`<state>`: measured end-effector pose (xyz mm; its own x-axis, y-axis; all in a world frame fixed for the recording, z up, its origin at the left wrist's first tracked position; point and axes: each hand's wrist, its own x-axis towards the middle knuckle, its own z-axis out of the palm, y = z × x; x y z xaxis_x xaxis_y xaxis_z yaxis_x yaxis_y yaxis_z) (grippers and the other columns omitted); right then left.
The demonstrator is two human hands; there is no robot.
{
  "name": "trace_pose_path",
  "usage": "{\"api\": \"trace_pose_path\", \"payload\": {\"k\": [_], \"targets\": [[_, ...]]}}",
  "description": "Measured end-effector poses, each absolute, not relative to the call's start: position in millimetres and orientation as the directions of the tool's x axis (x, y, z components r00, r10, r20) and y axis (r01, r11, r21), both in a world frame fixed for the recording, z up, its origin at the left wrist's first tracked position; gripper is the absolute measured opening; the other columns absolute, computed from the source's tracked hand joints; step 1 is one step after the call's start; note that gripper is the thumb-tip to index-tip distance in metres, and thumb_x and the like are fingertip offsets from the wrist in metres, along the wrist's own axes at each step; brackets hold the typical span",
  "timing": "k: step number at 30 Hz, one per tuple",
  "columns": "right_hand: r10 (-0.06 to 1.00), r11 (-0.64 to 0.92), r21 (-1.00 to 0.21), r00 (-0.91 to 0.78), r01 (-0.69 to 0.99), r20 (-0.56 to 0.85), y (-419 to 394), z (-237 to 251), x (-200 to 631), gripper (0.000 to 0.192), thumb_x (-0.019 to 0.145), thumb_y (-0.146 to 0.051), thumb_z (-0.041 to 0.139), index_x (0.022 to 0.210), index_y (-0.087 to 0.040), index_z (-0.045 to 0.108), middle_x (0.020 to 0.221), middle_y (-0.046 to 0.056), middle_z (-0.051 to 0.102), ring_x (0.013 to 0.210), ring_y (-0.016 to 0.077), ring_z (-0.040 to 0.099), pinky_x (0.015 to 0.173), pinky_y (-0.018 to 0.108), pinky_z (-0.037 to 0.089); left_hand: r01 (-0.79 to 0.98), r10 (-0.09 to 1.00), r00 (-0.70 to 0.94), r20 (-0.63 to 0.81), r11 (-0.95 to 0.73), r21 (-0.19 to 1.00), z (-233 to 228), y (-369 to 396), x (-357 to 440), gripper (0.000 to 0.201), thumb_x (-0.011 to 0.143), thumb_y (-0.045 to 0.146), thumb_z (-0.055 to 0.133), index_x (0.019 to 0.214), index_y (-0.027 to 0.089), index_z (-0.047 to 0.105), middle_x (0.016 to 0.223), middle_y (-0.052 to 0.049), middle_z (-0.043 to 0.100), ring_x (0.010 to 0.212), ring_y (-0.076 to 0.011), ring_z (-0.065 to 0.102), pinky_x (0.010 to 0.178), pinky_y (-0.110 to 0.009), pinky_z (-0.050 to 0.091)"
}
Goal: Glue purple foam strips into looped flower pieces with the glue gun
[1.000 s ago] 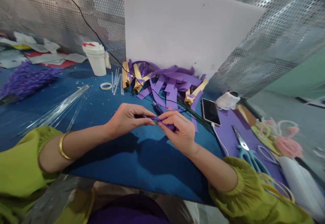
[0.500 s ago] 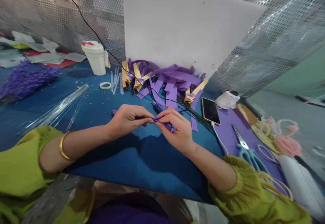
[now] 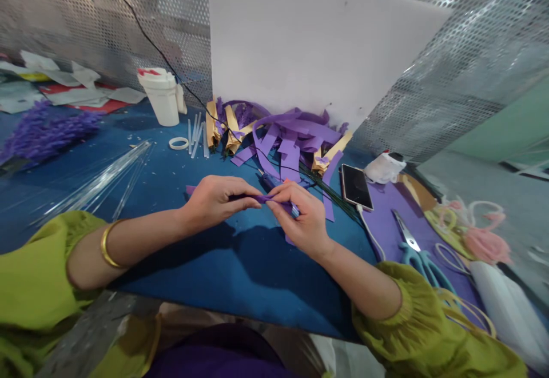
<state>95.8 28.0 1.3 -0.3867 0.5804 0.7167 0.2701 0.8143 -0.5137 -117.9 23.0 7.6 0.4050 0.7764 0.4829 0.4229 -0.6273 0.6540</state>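
Observation:
Both hands pinch one narrow purple strip (image 3: 265,198) above the front part of the blue tabletop (image 3: 193,275). My left hand (image 3: 218,201) is closed on its left stretch, and a purple end pokes out behind the knuckles. My right hand (image 3: 302,215) grips the strip a short way along, thumb against fingertips, with more purple showing around and below the fingers. The fingers hide most of the strip. Just behind my hands lies a dark blue glue gun (image 3: 269,180), partly covered by the right fingers.
Purple strips (image 3: 291,138) and small paper-wrapped bouquets (image 3: 234,132) lie at the back. Glue sticks (image 3: 196,135), a tape ring (image 3: 178,143) and a white cup (image 3: 163,98) stand left. At right are a phone (image 3: 355,186), scissors (image 3: 416,249) and green stems (image 3: 338,198).
My fingertips have moved slightly apart, showing a little more of the strip between them. A purple end now hangs below my right hand. The left hand has barely moved.

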Motion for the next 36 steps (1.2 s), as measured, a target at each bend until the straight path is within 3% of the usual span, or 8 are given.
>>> {"api": "trace_pose_path", "payload": {"k": [3, 10, 22, 29, 36], "targets": [[0.607, 0.795, -0.544, -0.335, 0.269, 0.721, 31, 3, 99, 0.010, 0.086, -0.014, 0.065, 0.080, -0.020, 0.061, 0.084, 0.004, 0.068, 0.080, 0.0157, 0.065, 0.079, 0.033, 0.052, 0.433, 0.851, 0.324, 0.414, -0.523, 0.734, 10, 24, -118, 0.017, 0.086, 0.031, 0.069, 0.086, 0.017, 0.079, 0.071, -0.002, 0.075, 0.063, -0.0124, 0.068, 0.060, -0.019, 0.048], [0.615, 0.787, -0.550, -0.285, 0.279, 0.735, 35, 3, 102, 0.011, 0.086, -0.013, 0.065, 0.079, -0.020, 0.061, 0.084, 0.003, 0.067, 0.080, 0.0162, 0.065, 0.076, 0.032, 0.050, 0.430, 0.893, 0.261, 0.368, -0.449, 0.784, 12, 27, -120, 0.017, 0.082, 0.031, 0.072, 0.082, 0.016, 0.079, 0.066, -0.001, 0.073, 0.060, -0.0127, 0.067, 0.058, -0.020, 0.048], [0.681, 0.724, -0.624, -0.161, 0.294, 0.714, 46, 4, 109, 0.013, 0.086, -0.016, 0.065, 0.075, -0.020, 0.060, 0.081, 0.001, 0.064, 0.079, 0.0157, 0.062, 0.074, 0.032, 0.048, 0.482, 0.915, 0.211, 0.343, -0.403, 0.778, 10, 34, -123, 0.018, 0.082, 0.033, 0.070, 0.083, 0.017, 0.079, 0.065, 0.000, 0.072, 0.060, -0.0123, 0.066, 0.059, -0.020, 0.048], [0.744, 0.655, -0.688, -0.109, 0.311, 0.659, 51, 5, 112, 0.013, 0.085, -0.018, 0.065, 0.073, -0.020, 0.062, 0.079, 0.001, 0.066, 0.075, 0.0154, 0.061, 0.071, 0.031, 0.048, 0.448, 0.951, 0.225, 0.210, -0.292, 0.845, 10, 41, -126, 0.026, 0.083, 0.040, 0.067, 0.075, 0.016, 0.075, 0.061, -0.001, 0.070, 0.058, -0.0134, 0.064, 0.058, -0.023, 0.047], [0.788, 0.603, -0.750, -0.052, 0.273, 0.614, 56, 8, 113, 0.014, 0.082, -0.023, 0.068, 0.069, -0.020, 0.062, 0.076, 0.000, 0.066, 0.073, 0.0154, 0.062, 0.070, 0.031, 0.051, 0.381, 0.961, 0.206, 0.186, -0.254, 0.889, 10, 47, -129, 0.039, 0.088, 0.046, 0.058, 0.068, 0.015, 0.070, 0.063, -0.004, 0.070, 0.057, -0.0136, 0.063, 0.056, -0.023, 0.047]]}}
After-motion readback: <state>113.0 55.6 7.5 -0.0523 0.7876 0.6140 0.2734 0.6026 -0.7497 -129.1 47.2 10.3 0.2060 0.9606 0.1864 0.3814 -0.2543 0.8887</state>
